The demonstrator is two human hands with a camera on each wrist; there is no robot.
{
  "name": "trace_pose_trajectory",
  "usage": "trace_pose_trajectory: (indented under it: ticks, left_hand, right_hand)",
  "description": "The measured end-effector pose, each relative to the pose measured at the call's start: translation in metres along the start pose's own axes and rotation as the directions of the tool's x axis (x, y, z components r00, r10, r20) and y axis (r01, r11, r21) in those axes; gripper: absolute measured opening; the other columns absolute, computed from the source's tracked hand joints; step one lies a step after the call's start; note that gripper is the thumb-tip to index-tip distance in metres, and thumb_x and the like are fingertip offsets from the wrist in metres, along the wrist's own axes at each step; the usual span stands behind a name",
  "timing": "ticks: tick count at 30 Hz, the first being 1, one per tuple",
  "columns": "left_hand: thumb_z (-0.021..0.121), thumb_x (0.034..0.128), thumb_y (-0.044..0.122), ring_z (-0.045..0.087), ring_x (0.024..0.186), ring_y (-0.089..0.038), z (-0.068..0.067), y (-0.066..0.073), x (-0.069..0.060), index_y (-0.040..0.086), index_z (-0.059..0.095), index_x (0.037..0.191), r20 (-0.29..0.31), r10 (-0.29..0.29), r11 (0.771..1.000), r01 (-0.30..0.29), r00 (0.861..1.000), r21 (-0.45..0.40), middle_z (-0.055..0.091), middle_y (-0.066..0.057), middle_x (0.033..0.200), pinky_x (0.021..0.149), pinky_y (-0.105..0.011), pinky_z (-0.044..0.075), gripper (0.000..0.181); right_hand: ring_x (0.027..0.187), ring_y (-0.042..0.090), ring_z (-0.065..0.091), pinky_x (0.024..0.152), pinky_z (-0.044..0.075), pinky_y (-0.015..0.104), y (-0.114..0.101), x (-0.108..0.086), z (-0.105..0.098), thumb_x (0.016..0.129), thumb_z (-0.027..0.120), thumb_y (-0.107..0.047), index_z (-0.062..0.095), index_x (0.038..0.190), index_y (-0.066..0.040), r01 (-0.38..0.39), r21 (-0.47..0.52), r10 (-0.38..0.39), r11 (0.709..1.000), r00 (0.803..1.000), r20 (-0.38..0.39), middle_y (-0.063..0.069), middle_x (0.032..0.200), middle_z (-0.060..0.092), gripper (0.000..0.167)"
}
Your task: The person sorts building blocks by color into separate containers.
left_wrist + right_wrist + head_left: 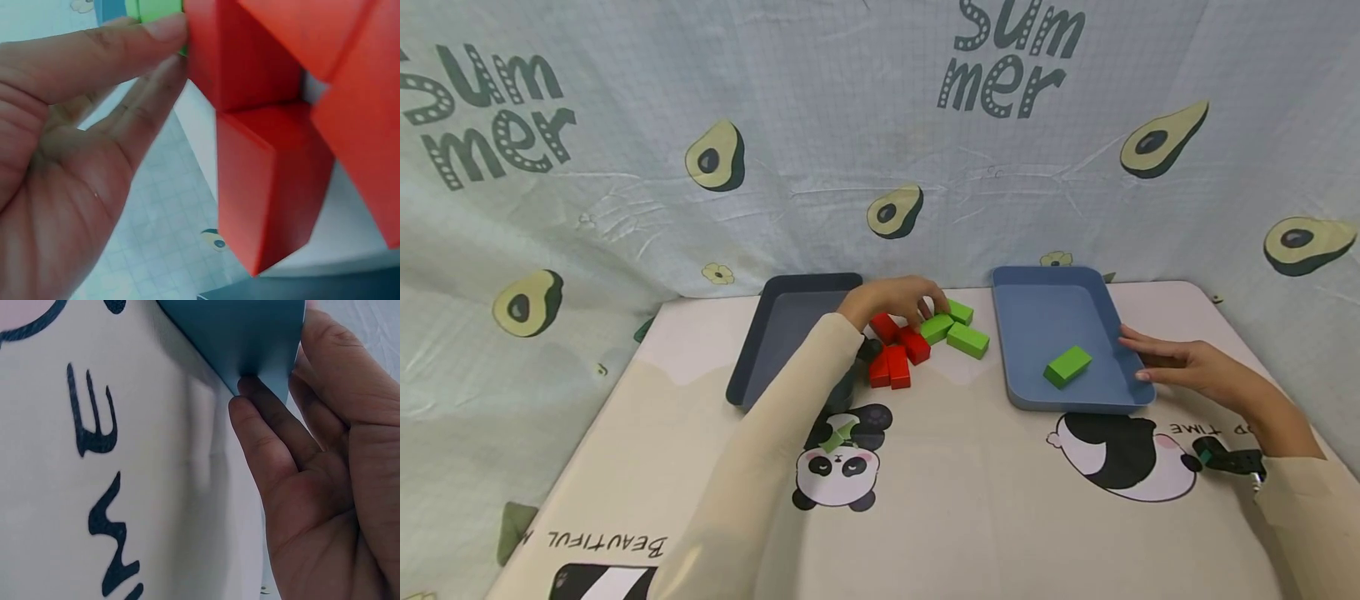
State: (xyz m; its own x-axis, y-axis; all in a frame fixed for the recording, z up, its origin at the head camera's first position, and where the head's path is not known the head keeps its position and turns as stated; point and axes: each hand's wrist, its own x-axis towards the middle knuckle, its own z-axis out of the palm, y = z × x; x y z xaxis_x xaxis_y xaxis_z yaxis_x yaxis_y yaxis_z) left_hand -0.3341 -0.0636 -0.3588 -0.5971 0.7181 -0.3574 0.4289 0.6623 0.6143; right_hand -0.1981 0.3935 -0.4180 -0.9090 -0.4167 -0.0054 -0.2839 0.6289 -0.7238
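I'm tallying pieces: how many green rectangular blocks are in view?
4 visible: one green block in the blue rectangular tray; beside red rectangular blocks, a near one, a far one and another at the left hand, which may hide more.

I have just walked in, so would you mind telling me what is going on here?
A person's left hand pinches a green block between the dark tray and the blue tray, with red blocks close by. Their right hand touches the side of the blue tray, in which another green block lies.
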Motion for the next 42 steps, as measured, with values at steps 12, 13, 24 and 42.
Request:
trace_pose_trajectory:
  ticks: [12,13,24,42]
  left_hand:
    - [0.070,0.0896,-0.008,0.062,0.119,-0.028,0.005,0.017,0.013,0.004,0.062,0.134,0.003,0.017,0.999,-0.017,1.000,0.050,0.060,-0.012,0.134,0.095,-0.029,0.056,0.047]
    - [0.070,0.0899,-0.007,0.062,0.119,-0.028,0.006,0.018,0.014,0.004,0.062,0.134,0.003,0.019,0.999,-0.019,1.000,0.047,0.060,-0.012,0.134,0.094,-0.029,0.056,0.046]
    - [0.077,0.0863,-0.006,0.061,0.123,-0.029,0.018,0.015,0.017,0.004,0.055,0.140,-0.007,0.010,0.996,-0.011,1.000,-0.083,0.051,-0.012,0.148,0.097,-0.029,0.054,0.059]
    - [0.079,0.0830,-0.007,0.048,0.136,-0.030,0.025,-0.006,0.023,0.005,0.057,0.138,-0.024,0.034,0.962,-0.040,0.999,-0.272,0.052,-0.012,0.148,0.100,-0.030,0.054,0.060]
  right_hand:
    - [0.124,-0.029,0.027,0.091,0.032,-0.003,-0.001,-0.001,-0.001,0.097,0.071,-0.022,0.050,0.151,-0.009,-0.025,-0.005,0.025,1.000,1.000,0.003,-0.025,0.157,0.033,0.060]
    - [0.124,-0.029,0.027,0.090,0.032,-0.003,-0.001,-0.001,-0.001,0.097,0.071,-0.022,0.050,0.151,-0.009,-0.032,-0.006,0.032,0.999,0.999,0.001,-0.026,0.157,0.033,0.060]
    - [0.123,-0.029,0.028,0.090,0.034,-0.002,0.002,0.001,-0.001,0.096,0.072,-0.020,0.050,0.150,-0.009,-0.032,-0.013,0.032,0.999,0.999,-0.006,-0.026,0.156,0.034,0.060]
    - [0.124,-0.030,0.024,0.090,0.029,-0.004,0.001,0.000,0.002,0.097,0.071,-0.027,0.048,0.153,-0.014,-0.048,-0.046,0.048,0.998,0.999,-0.011,-0.028,0.157,0.030,0.062]
